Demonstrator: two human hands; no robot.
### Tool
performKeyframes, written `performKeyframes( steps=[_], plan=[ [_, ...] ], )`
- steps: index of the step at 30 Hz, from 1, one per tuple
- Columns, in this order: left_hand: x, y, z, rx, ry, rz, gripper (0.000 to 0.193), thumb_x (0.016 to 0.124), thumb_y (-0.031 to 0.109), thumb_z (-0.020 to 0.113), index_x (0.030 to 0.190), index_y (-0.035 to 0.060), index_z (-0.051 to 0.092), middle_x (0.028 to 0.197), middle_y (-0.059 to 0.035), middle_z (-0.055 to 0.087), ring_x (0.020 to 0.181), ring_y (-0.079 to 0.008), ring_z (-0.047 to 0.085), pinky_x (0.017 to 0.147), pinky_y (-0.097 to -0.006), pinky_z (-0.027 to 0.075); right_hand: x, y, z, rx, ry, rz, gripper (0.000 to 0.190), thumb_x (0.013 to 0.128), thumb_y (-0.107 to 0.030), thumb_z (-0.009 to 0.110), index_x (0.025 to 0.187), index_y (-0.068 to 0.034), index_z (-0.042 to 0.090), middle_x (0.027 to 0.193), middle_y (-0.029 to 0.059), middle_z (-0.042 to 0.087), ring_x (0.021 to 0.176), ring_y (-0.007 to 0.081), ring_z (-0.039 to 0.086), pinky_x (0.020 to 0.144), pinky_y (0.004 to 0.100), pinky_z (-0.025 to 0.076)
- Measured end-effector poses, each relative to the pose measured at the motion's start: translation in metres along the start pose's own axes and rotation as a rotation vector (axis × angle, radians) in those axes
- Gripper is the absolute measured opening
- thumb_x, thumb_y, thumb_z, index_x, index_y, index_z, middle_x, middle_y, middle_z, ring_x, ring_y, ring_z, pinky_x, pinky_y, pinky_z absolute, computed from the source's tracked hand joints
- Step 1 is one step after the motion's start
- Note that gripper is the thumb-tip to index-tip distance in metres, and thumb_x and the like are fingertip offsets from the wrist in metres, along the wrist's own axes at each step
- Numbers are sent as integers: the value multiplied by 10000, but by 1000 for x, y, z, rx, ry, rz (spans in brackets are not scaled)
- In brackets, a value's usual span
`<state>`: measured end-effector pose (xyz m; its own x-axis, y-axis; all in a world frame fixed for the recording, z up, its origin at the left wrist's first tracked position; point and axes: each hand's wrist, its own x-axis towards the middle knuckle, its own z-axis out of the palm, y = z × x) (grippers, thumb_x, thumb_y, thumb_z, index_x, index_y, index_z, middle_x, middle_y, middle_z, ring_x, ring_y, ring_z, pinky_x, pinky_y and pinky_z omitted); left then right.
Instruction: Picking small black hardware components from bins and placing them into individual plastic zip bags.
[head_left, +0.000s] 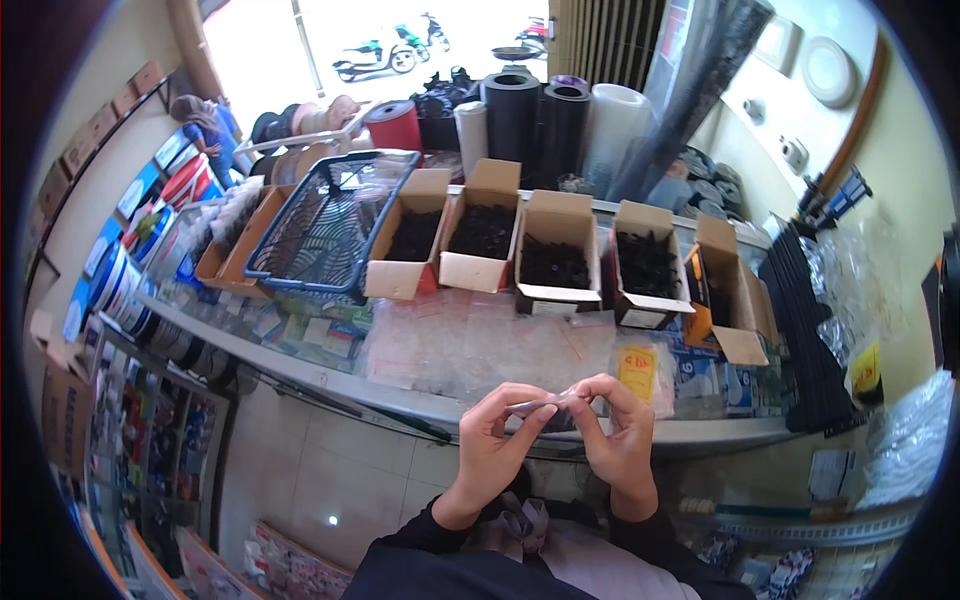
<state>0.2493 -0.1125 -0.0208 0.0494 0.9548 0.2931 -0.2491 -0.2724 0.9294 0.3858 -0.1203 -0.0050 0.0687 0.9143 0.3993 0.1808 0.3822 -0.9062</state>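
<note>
My left hand (499, 427) and my right hand (615, 427) meet above the counter's front edge, their fingertips pinching the top edge of a small plastic bag (561, 421). Something dark shows in the bag, partly hidden by my fingers. Just beyond my hands, clear plastic zip bags (495, 345) with red lines lie spread over the glass counter (300, 352). A yellow printed card (637, 373) lies on bags close to my right hand. Behind them stand several open cardboard boxes, among them one box (555, 259) filled with small black parts.
A blue plastic basket (330, 225) stands left of the boxes. Behind the boxes are upright black rolls (510, 112) and a red roll (394, 126). Long black strips (799, 337) hang over the counter's right end. A person (206, 135) is at the far left, near parked scooters (375, 60).
</note>
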Motion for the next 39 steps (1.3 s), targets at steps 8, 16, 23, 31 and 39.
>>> performKeyframes(
  steps=[8, 16, 23, 31, 39],
  plan=[
    [-11, 12, -38, 393, 9, 229, 122, 724, -79, 610, 835, -33, 588, 865, -115, 598, 758, -135, 578, 676, -237, 452, 11, 3, 23, 119, -263, -51, 85, 715, 13, 630, 784, -12, 587, 733, 78, 594, 690, 144, 566, 642, 236, 431],
    [-31, 28, -75, 20, 329, 49, 101, 748, -55, 604, 843, -32, 575, 847, -102, 612, 782, -153, 593, 702, -237, 459, 15, -7, 80, 211, -314, -53, 70, 708, 16, 639, 753, -1, 588, 730, 74, 586, 676, 140, 544, 609, 236, 418],
    [-58, 54, -141, 352, 439, 195, 49, 750, -43, 598, 783, -18, 572, 796, -106, 614, 776, -152, 589, 689, -241, 450, 7, -22, 149, 241, -569, -108, 93, 698, 34, 644, 763, 4, 584, 754, 77, 576, 678, 136, 539, 611, 235, 423],
    [-84, 95, -248, 463, 442, 137, 95, 723, -19, 633, 807, -5, 592, 784, -84, 628, 719, -141, 601, 646, -239, 462, -18, -55, 264, 138, -531, -236, 106, 693, 41, 630, 775, -5, 581, 737, 97, 564, 662, 200, 563, 600, 252, 436],
    [-86, 141, -356, 662, 397, 149, 103, 690, -13, 662, 778, -3, 609, 754, -86, 629, 721, -151, 611, 632, -237, 467, -14, -77, 366, 195, -620, -297, 137, 674, -14, 658, 795, -40, 599, 771, 75, 579, 646, 202, 556, 591, 281, 427]
  ],
)
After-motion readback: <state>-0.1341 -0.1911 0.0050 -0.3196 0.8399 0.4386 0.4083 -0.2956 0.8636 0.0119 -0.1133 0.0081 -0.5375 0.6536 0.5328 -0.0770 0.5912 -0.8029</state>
